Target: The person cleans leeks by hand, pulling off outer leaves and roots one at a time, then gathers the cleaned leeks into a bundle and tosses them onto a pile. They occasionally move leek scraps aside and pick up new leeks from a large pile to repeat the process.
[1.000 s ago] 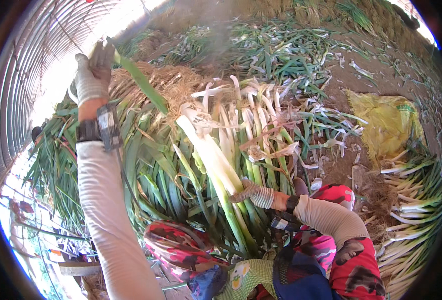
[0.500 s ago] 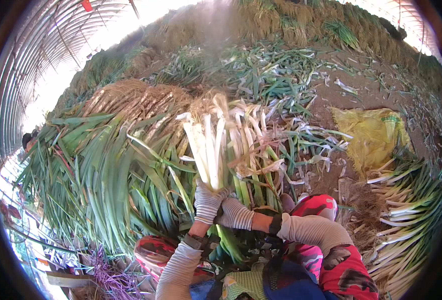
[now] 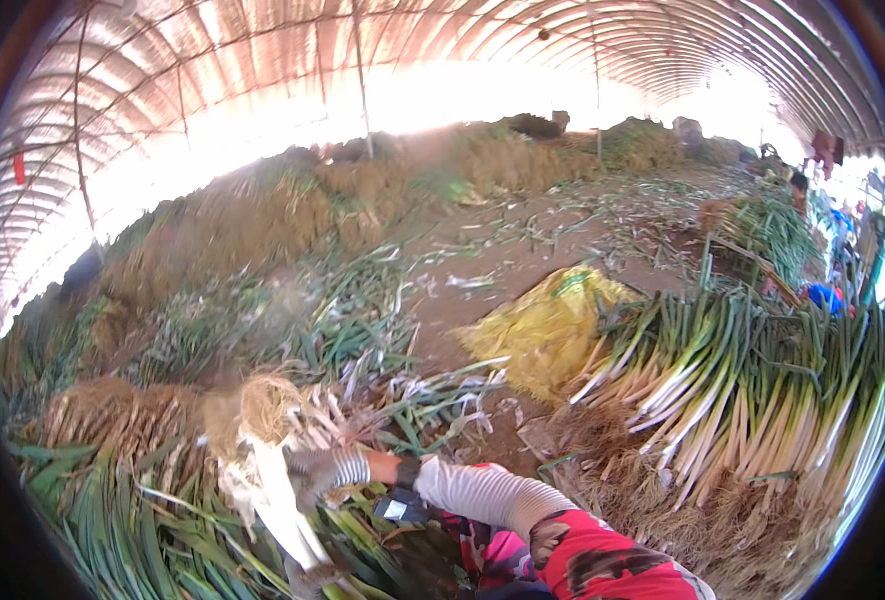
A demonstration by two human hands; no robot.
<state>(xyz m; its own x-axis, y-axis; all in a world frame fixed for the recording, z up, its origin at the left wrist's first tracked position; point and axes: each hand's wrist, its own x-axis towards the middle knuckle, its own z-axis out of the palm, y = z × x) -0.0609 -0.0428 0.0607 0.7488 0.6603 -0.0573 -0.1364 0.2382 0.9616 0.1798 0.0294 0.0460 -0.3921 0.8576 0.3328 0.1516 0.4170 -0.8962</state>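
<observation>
A bunch of green onions [image 3: 280, 490], with white shafts and tangled pale roots, tilts upright at the lower left. My left hand [image 3: 314, 578], mostly cut off by the lower edge, is closed round the lower shafts. Higher up, my gloved right hand [image 3: 327, 472] lies against the right side of the same bunch, just below the roots. Its fingers look curled onto the shafts, though slightly blurred. Loose pale skin [image 3: 234, 482] hangs on the bunch's left side. Behind and left of it lies a heap of untrimmed green onions [image 3: 112, 520] with brown roots.
At the right lies a long row of cleaner green onions [image 3: 732, 400], roots toward me. A crumpled yellow sack [image 3: 542, 330] rests on the soil beyond. Leaf scraps [image 3: 292, 310] litter the ground. Root-covered stacks [image 3: 252, 230] line the back under an arched shelter; a person [image 3: 798, 190] is far right.
The view has swung up and to the right, showing more of the shelter and the right-hand row. My right hand has moved from the shafts' base up toward the roots.
</observation>
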